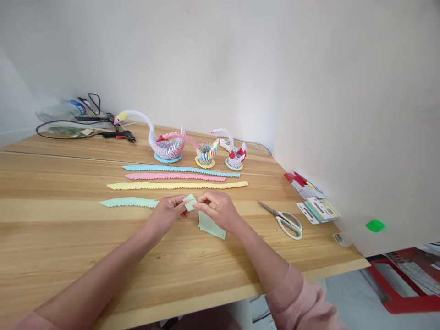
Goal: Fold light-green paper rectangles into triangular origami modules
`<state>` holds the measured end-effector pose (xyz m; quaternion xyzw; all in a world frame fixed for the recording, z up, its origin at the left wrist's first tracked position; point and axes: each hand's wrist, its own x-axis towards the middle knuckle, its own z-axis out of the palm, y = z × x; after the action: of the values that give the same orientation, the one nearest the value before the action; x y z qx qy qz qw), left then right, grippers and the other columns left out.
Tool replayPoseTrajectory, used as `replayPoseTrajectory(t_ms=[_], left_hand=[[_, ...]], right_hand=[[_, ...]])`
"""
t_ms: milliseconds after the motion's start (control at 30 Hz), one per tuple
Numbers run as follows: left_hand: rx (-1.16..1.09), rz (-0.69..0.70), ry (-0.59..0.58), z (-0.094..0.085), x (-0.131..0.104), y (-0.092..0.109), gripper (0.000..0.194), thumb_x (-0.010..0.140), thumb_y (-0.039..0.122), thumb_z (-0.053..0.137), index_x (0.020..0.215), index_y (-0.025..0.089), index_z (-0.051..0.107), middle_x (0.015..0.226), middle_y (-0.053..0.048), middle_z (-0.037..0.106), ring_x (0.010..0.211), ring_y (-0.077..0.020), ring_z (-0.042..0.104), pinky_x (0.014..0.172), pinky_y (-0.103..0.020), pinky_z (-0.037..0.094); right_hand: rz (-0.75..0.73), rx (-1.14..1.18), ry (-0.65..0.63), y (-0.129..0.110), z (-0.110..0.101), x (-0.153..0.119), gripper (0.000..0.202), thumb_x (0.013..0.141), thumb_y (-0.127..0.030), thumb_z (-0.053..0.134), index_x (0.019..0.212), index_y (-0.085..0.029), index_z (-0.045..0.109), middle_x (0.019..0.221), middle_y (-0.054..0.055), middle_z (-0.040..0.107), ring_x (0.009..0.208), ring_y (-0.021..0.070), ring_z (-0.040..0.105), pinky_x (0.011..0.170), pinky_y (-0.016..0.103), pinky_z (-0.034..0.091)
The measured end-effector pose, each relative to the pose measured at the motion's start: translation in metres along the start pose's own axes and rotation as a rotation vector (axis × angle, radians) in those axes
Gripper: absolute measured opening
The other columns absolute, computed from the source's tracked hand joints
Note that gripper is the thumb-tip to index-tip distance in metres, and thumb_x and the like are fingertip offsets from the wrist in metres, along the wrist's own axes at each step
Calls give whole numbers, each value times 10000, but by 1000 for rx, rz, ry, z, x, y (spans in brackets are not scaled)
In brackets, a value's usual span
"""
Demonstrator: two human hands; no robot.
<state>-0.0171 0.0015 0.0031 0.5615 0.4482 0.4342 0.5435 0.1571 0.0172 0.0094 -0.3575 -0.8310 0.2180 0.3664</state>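
Observation:
Between my two hands is a small folded piece of green paper [189,202]. My left hand [169,208] pinches it from the left, and the fingers of my right hand [218,208] pinch its right side. Under my right hand lies a flat green paper sheet [212,226]. A row of overlapping green pieces [129,202] runs left from beside my left hand, which hides its right end. Beyond it lie similar yellow [177,185], pink [175,176] and blue [182,170] rows.
Three folded-paper swans [169,149] stand at the back. Scissors [282,218] lie open on the right, near paper packs [318,210]. At the back left are a glue gun [118,135], cables and a plastic bottle [62,111]. A wall borders the wooden table [68,229].

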Motion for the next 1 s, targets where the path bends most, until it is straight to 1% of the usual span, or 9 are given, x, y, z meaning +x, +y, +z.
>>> replayPoseTrajectory(t_ms=[100,200,267,467,533,633,833,900,1000], left_hand=[[-147,-26,-47,-5,1,-2,271,747,408,589,625,168,622,573,5,549,564,-129,461,583,-250,359],[-207,-59,-82,-7,1,-3,278,756,410,585,639,161,622,591,-10,561,565,-135,469,579,-258,361],[-193,-55,-94,-7,0,-3,269,748,405,593,627,165,617,575,1,542,557,-131,454,568,-251,350],[-67,-18,-43,-2,-3,2,238,716,391,613,616,175,618,553,16,524,565,-133,452,588,-249,346],[-55,-15,-46,-1,-4,2,242,719,395,606,615,177,623,553,11,534,564,-137,459,587,-251,347],[-101,-13,-74,-2,-4,-1,267,752,422,573,671,176,641,592,-5,568,595,-151,496,604,-262,368],[-259,-77,-87,-2,-4,-4,482,834,559,375,788,167,651,646,-52,614,674,-207,566,670,-323,423],[-227,-57,-86,-1,-4,-4,442,825,547,420,783,171,647,653,-45,612,664,-197,557,665,-314,420],[-151,-25,-81,0,-4,-3,293,787,464,549,753,185,634,671,-16,601,640,-160,524,633,-274,399]], right_hand=[[-164,-2,-32,3,-3,2,115,830,-281,559,875,-200,628,771,33,624,756,151,549,724,278,422],[-194,8,-51,6,-3,3,132,852,-252,523,909,-213,635,810,48,640,775,161,552,729,295,431],[-150,45,-47,7,-1,2,134,853,-265,525,877,-215,647,783,41,638,746,153,551,715,286,431],[156,281,-11,5,6,0,132,790,-302,599,759,-181,641,711,0,612,648,107,528,607,218,405],[220,316,-17,4,6,0,171,780,-334,602,747,-169,631,692,-4,606,625,99,514,584,210,395],[259,316,-4,4,6,0,205,771,-356,602,721,-158,617,659,-8,594,611,96,509,577,210,396],[286,279,14,1,4,1,200,774,-342,591,700,-156,591,674,3,632,605,99,531,569,212,408],[276,269,18,-2,3,1,181,776,-318,587,691,-158,586,680,3,644,610,98,533,577,211,410],[266,257,17,-4,3,1,167,778,-297,577,687,-157,584,673,-1,641,600,94,529,573,210,402]])
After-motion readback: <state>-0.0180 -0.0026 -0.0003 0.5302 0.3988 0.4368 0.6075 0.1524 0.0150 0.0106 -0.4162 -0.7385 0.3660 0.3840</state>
